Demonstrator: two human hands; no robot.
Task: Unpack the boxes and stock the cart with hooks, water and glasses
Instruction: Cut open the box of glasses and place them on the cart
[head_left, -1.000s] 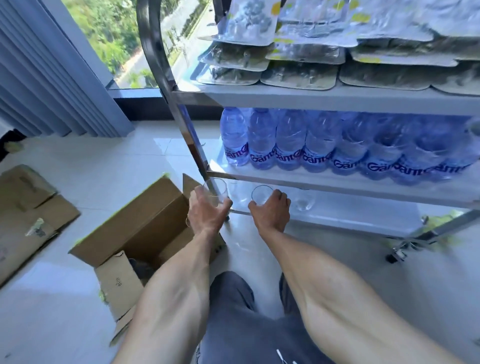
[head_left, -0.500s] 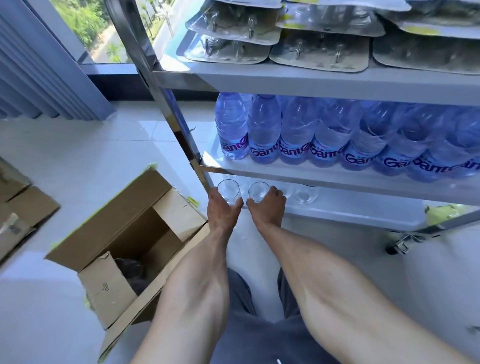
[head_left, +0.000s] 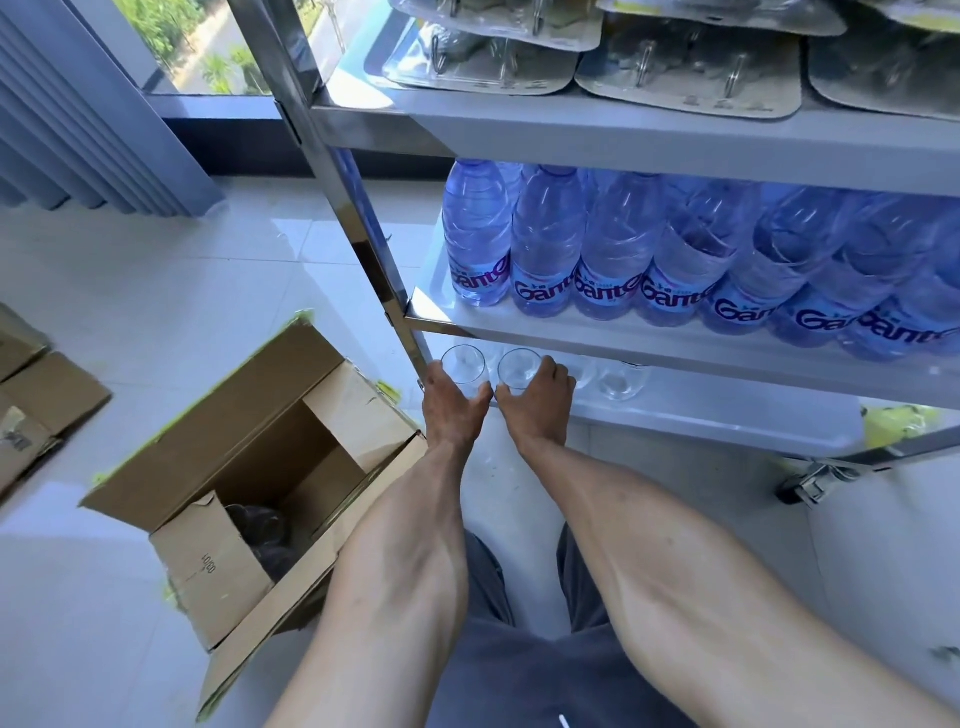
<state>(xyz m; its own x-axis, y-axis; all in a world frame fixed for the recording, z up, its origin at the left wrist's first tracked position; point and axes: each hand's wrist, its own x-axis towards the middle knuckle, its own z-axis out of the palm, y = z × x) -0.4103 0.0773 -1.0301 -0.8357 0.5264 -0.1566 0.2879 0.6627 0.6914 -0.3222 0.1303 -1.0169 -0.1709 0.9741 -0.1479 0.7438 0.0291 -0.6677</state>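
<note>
Glasses: 2 clear ones at the front left corner of the cart's bottom shelf (head_left: 727, 415), one per hand. Left hand (head_left: 452, 400) is wrapped around the left glass (head_left: 463, 364), fingers curled on its far side, thumb toward the middle. Right hand (head_left: 537, 397) grips the right glass (head_left: 519, 369) the same way. The 2 glasses are upright, just beside each other, thumbs nearly touching between them. Cannot tell if the bases are resting on the shelf. More glasses (head_left: 621, 382) sit on the same shelf to the right, partly hidden under the middle shelf's edge. Middle shelf (head_left: 675, 353) carries a row of blue water bottles (head_left: 545, 249), upright, packed touching. Top shelf (head_left: 623, 140) holds blister packs of hooks (head_left: 691, 78), overlapping. Open cardboard box (head_left: 270, 467) on the tiled floor (head_left: 156, 291) left of the cart, flaps up, crumpled dark plastic wrap (head_left: 262, 535) inside. Flattened cardboard (head_left: 36, 405) at far left. Cart caster (head_left: 813, 480) shows at right. Person kneels, grey shorts (head_left: 519, 670) at bottom.
</note>
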